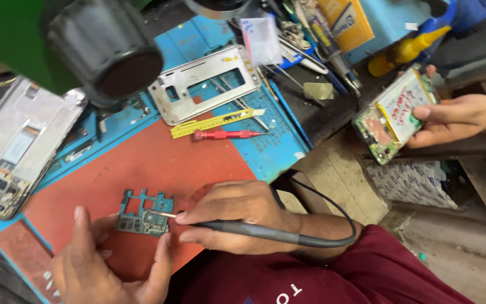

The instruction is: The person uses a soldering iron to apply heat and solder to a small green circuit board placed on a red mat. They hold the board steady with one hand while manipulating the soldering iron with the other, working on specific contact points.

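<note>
My right hand (pixel 237 217) is closed around a black soldering iron (pixel 265 232), gripped like a pen, with its metal tip resting on the circuit board (pixel 142 214). The iron's black cable (pixel 333 214) loops back past my wrist. My left hand (pixel 105 262) is open, fingers spread, with the index fingertip and thumb braced against the lower edge of the board. The board is a blue-green phone mainboard lying flat on a red work mat (pixel 158 157), which sits on a blue repair mat (pixel 271 146).

Further out on the mats I see a red-handled screwdriver (pixel 226 134), a yellow ruler-like strip (pixel 215 123) just beyond it, and a silver phone mid-frame (pixel 203 84). At far left lies an opened phone (pixel 18 146) with its internals exposed. A black microscope eyepiece (pixel 108 50) hangs blurred in the foreground at upper left.

At the right edge, another person's hand (pixel 457 118) holds a second opened phone (pixel 395 115), its battery facing up, well apart from my work.
</note>
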{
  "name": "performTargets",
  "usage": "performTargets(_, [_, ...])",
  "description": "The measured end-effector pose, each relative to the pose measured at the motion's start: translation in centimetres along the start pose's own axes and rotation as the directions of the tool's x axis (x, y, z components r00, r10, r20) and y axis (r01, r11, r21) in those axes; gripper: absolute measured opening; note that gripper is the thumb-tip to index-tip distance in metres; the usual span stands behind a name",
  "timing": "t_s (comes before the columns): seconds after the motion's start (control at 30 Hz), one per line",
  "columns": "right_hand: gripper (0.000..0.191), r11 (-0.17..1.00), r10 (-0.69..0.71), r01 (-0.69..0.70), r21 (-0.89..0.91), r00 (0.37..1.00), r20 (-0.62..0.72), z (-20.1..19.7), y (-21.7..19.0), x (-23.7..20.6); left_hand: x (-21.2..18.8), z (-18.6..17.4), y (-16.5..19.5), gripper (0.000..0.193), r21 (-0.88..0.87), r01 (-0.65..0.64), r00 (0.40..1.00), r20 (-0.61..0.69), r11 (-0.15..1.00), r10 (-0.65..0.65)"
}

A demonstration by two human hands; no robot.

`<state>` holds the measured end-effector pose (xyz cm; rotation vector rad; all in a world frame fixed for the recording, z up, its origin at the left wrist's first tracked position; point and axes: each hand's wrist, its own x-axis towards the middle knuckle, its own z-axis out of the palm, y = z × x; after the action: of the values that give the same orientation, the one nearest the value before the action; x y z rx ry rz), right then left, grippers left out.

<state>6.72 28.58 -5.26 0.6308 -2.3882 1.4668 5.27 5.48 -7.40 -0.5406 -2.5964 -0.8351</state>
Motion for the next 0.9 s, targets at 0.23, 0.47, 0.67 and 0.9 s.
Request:
performTargets(0.23, [0.028, 0.997, 0.052, -0.052, 0.057, 0.999, 0.006, 0.3, 0.3, -0.6, -0.1, 0.3, -1.3, 0.115, -0.119, 0.014, 0.999, 0.05, 0.993, -0.008])
performTargets(0.47, [0.029, 0.994, 0.046, -0.045, 0.096, 0.999, -0.01, 0.6, 0.6, -0.9, -0.3, 0.3, -1.2, 0.117, -0.036, -0.024, 0.999, 0.023, 0.999, 0.025])
performTargets(0.67, [0.03, 0.994, 0.047, -0.047, 0.098, 0.999, -0.004, 0.6, 0.5, -0.7, -0.5, 0.2, -1.0, 0.118, 0.036, 0.058, 0.997, 0.043, 0.998, -0.059])
performTargets(0.9, [0.03, 0.996, 0.027, -0.026, 0.08, 1.0, -0.015, 0.8, 1.1, -1.4, -0.3, 0.3, -2.0, 0.1, 0.016, -0.188, 0.981, 0.052, 0.982, 0.187])
